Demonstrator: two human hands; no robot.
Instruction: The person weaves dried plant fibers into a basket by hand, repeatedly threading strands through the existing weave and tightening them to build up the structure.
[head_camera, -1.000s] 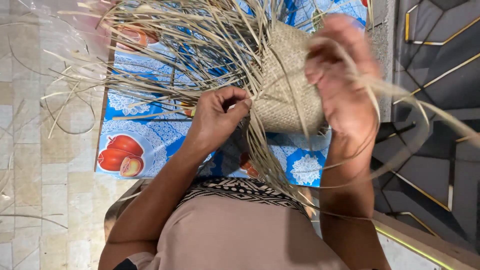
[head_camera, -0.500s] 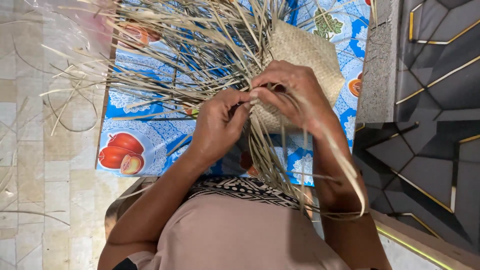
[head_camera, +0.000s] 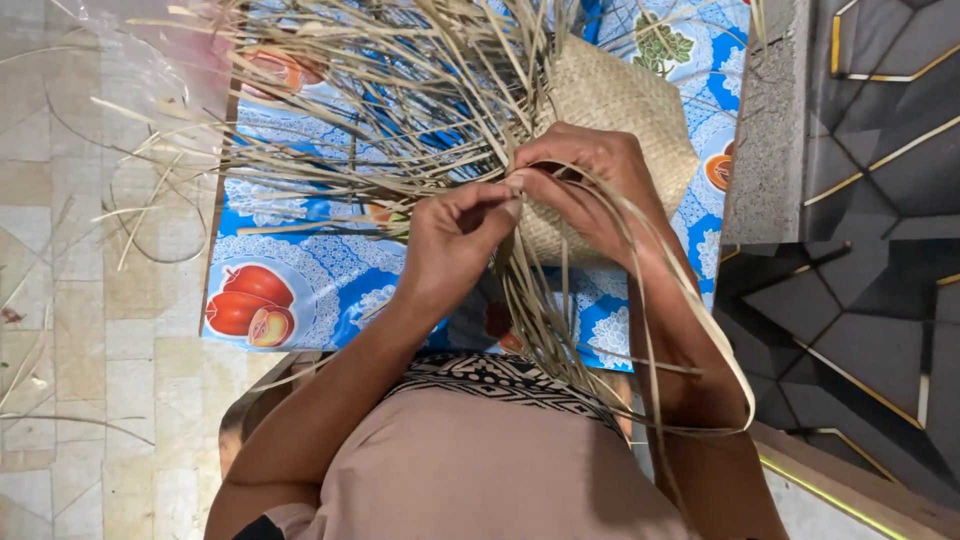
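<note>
Head view, pale woven straw mat piece (head_camera: 620, 110) gripped by right hand (head_camera: 585, 185), loose tan straw strands (head_camera: 400, 110) pinched by left hand (head_camera: 455, 235), blue fruit-patterned cloth (head_camera: 300, 270) beneath.

1. A home used for handcraft: a blue fruit-patterned oilcloth (head_camera: 300, 290) lies spread on the floor.
2. Left of the oilcloth, pale floor tiles (head_camera: 90, 300) carry stray dry straw strips (head_camera: 130, 215).
3. To its right, dark gold-lined tiles (head_camera: 870, 190).
</note>
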